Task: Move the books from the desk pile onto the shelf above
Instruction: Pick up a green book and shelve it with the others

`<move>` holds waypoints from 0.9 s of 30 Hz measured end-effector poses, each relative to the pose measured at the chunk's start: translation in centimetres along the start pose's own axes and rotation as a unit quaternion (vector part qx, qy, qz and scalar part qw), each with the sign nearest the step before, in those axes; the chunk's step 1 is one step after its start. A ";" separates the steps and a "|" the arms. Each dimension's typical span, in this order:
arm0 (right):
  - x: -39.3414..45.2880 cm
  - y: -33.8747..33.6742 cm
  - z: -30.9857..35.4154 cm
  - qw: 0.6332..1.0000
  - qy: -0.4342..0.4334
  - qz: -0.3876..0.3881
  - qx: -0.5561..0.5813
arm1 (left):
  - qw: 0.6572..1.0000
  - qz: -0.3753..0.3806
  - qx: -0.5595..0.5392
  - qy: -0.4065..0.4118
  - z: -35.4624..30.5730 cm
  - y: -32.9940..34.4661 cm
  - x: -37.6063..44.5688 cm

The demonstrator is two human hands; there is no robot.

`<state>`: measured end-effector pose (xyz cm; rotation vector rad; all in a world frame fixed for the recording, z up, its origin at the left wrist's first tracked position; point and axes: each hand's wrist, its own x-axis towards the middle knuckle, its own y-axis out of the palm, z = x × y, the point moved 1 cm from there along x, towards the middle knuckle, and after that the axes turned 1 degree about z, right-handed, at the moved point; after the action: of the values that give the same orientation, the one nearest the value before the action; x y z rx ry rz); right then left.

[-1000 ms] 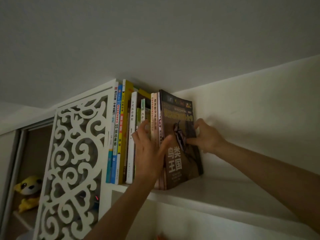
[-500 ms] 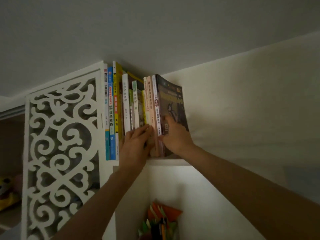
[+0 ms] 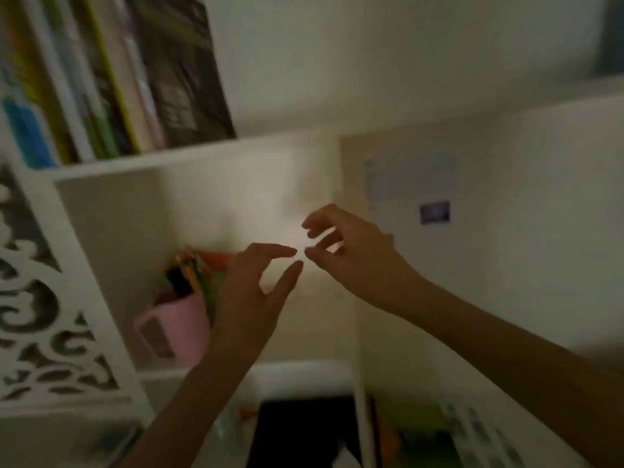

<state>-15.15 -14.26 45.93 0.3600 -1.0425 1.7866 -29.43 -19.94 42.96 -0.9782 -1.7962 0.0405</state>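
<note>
Our left hand (image 3: pixel 250 292) and right hand (image 3: pixel 351 251) hang loosely spread, holding nothing, below the shelf (image 3: pixel 141 162); next we should grip one desk book squarely by its spine.

Open wall space ahead of both hands; shelf (image 3: pixel 141 162) w/ books (image 3: pixel 135 72) up-left, pink cup (image 3: pixel 179 329) just left of left hand (image 3: pixel 250 298) blocks there.
</note>
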 end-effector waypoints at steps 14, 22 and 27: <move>-31.7 -8.5 -30.0 0.879 0.430 0.191 -0.079 | 0.875 0.357 -0.062 -0.321 1.9 30.5 -23.5; -36.2 -5.2 -38.0 0.831 0.531 0.158 0.046 | 0.840 0.281 0.008 -0.465 8.4 34.4 -29.9; -34.3 -0.4 -39.6 0.763 0.614 0.072 0.189 | 0.777 0.302 0.206 -0.513 14.2 35.7 -32.7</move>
<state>9.24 -4.02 0.70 -0.6522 0.2486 1.8161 -15.47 -11.04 -4.75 -1.2632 -2.1367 1.5793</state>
